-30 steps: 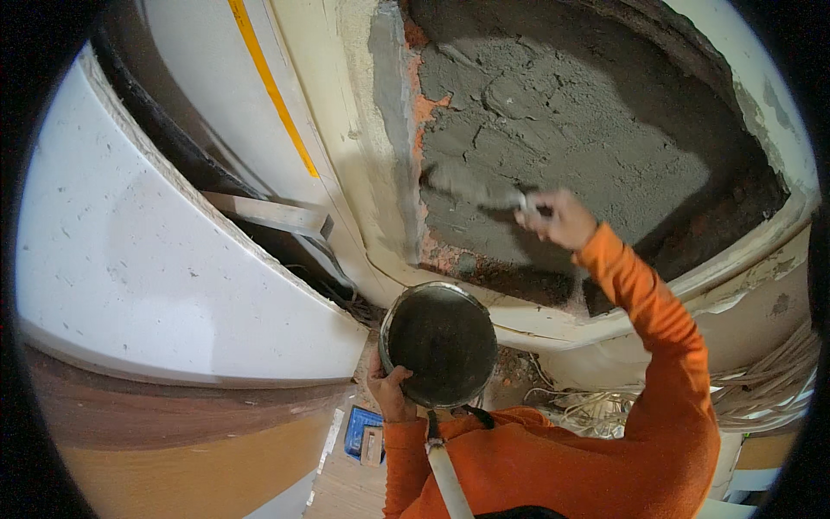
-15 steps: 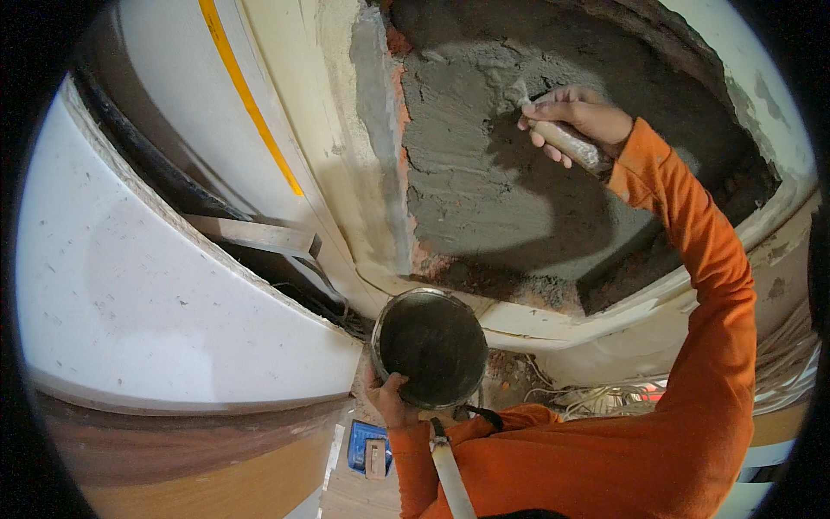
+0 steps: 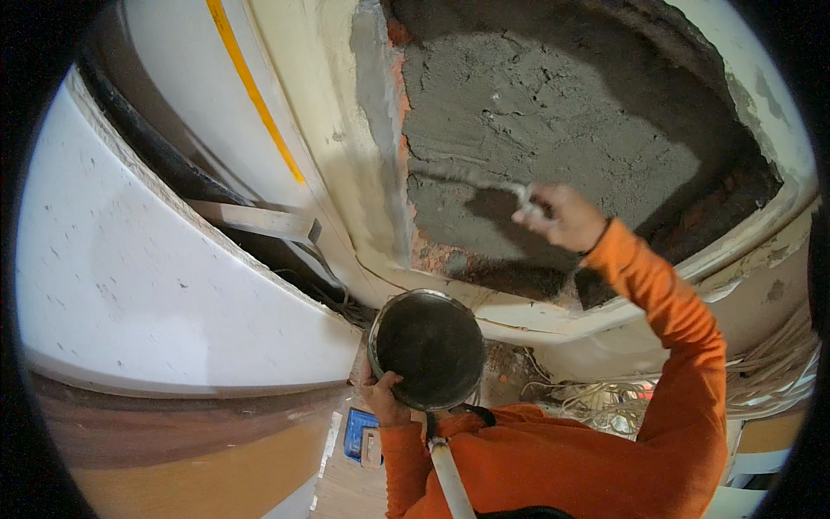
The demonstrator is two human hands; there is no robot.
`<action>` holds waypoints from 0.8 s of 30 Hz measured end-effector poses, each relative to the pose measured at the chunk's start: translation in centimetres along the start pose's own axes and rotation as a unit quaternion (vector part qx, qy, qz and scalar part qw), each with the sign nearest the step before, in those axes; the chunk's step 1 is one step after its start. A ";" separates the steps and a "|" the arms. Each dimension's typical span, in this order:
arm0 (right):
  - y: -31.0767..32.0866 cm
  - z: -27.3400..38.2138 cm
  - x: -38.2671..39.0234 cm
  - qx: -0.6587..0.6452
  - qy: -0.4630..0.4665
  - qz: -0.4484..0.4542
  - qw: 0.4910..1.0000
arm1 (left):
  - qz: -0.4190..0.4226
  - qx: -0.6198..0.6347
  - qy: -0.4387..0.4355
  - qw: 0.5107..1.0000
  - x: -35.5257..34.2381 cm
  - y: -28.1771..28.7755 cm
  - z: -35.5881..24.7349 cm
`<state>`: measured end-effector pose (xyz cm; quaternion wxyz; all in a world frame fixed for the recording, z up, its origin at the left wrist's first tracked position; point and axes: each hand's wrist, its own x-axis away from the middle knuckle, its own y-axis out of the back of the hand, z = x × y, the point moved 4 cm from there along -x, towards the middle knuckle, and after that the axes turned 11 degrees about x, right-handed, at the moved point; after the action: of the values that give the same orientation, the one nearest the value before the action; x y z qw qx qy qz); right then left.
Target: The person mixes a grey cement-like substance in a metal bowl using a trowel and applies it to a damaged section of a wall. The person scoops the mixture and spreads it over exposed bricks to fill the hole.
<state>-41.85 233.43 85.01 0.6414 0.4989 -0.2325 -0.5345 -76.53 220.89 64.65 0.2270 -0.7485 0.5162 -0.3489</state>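
Note:
My right hand (image 3: 564, 216) is closed round the handle of a trowel (image 3: 484, 180), which is smeared by motion. Its blade lies over the lower left part of a recess covered in wet grey mortar (image 3: 553, 112). Torn edges of reddish brick (image 3: 432, 256) show along the recess's left and bottom sides. Below the recess, my left hand (image 3: 382, 396) grips the rim of a round bucket (image 3: 373, 342) on its left side. Dark grey mortar (image 3: 432, 350) is inside the bucket; its depth is hard to make out.
A white panel (image 3: 173, 285) with dark specks fills the left side. Beyond it a yellow strip (image 3: 255, 95) runs down a pale surface. On the floor lies a blue rectangular thing (image 3: 354, 434) with a tan piece. Coiled cables (image 3: 769, 363) hang at right; a pale strap (image 3: 451, 480) crosses my orange clothing.
My right hand has moved down and slightly left with the trowel, whose blade swung toward the recess's left edge. The mortar where it was looks more spread. My left hand still holds the bucket.

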 end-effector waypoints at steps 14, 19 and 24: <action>-2.7 -0.4 -5.7 -0.111 -0.213 0.119 0.963 | -0.078 0.025 -0.063 0.995 3.1 7.4 -1.2; 3.2 1.6 -7.6 -0.120 -0.193 0.106 0.968 | -0.087 0.039 -0.059 0.994 3.3 8.4 -1.1; 8.1 3.2 -9.5 -0.140 -0.141 0.091 0.976 | -0.067 0.045 -0.058 0.995 3.4 6.7 -1.9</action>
<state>-43.86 240.31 95.64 0.7114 0.3003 -0.2881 -0.5663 -81.31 215.27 62.17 0.2659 -0.7895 0.4344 -0.3425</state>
